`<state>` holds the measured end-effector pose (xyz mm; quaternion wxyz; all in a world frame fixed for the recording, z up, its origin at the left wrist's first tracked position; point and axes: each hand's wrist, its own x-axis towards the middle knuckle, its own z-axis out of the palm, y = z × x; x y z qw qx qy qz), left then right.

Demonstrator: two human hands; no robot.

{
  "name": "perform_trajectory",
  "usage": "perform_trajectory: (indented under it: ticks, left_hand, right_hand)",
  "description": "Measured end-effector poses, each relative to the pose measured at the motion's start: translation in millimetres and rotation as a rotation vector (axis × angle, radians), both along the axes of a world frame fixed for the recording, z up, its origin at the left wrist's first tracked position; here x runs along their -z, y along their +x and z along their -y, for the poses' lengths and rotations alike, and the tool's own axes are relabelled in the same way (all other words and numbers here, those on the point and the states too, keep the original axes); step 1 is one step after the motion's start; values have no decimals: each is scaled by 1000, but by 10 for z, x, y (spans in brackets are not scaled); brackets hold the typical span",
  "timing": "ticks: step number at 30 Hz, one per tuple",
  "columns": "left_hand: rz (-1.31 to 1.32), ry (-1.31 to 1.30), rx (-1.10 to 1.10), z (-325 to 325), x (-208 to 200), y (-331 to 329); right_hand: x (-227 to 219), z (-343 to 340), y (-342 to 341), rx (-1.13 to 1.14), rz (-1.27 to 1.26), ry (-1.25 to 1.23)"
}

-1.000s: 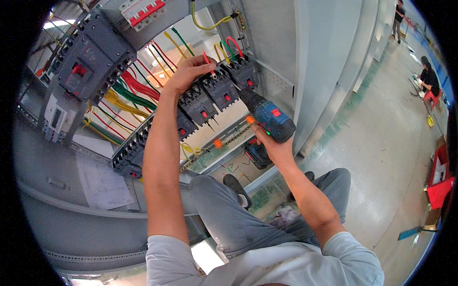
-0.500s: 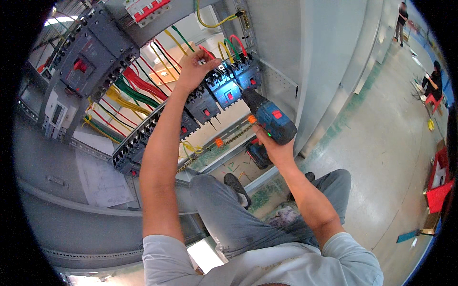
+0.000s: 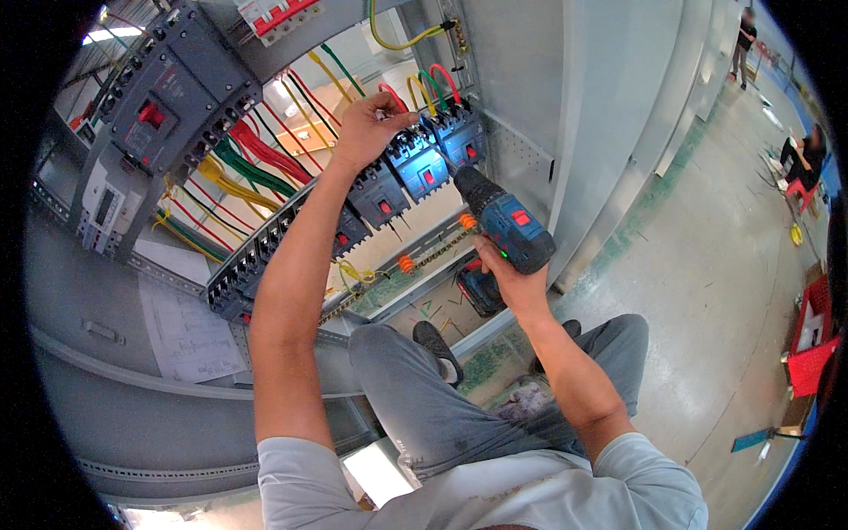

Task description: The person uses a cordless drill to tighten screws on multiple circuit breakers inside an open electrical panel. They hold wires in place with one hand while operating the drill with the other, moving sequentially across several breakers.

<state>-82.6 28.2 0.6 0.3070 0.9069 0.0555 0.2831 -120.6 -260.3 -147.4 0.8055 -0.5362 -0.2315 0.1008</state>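
Drill (image 3: 507,230), the chunky cordless sort in blue and black with a red patch on top, sat snugly in the person's bare right hand (image 3: 519,284), fingers wrapped round the grip. Its black chuck (image 3: 475,187) pointed up and left, just beside the boxy dark grey circuit breaker (image 3: 412,170) with a red toggle, second from the row's right end, which was lit bluish white. We honestly couldn't tell whether the bit touched anything.

Up top, we had the bare left hand (image 3: 369,132) pinched narrow on a short, curved red wire (image 3: 389,90) by that breaker's upper terminals; its tip was hidden from us. Just to the right, we spotted looped yellow, green and red wires (image 3: 429,84) going into the dark grey end breaker (image 3: 459,140).

Off left, we saw thick red, green and yellow cable bundles (image 3: 265,155) beside a big dark grey breaker with a red handle (image 3: 190,66), plus a white printed paper sheet (image 3: 190,331) lower down. Way over right, we noticed someone in black (image 3: 804,162) on a red plastic stool (image 3: 799,196).
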Motion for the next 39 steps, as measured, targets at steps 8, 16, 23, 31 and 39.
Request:
perform_trajectory:
  ticks: [8,16,23,31,39]
  left_hand:
    - [21,111,-17,-64,69,59]
    - [-1,142,-30,-17,50,56]
    - [-15,117,-38,-17,61,60]
    - [-23,93,3,-51,70,59]
    - [5,87,31,-42,74,74]
  right_hand:
    - [7,13,2,17,16,12]
    - [-435,177,92,80,290,-177]
    - [-977,329,225,107,634,-360]
    - [-1194,326,265,103,704,-546]
    - [-751,215,105,99,526,-279]
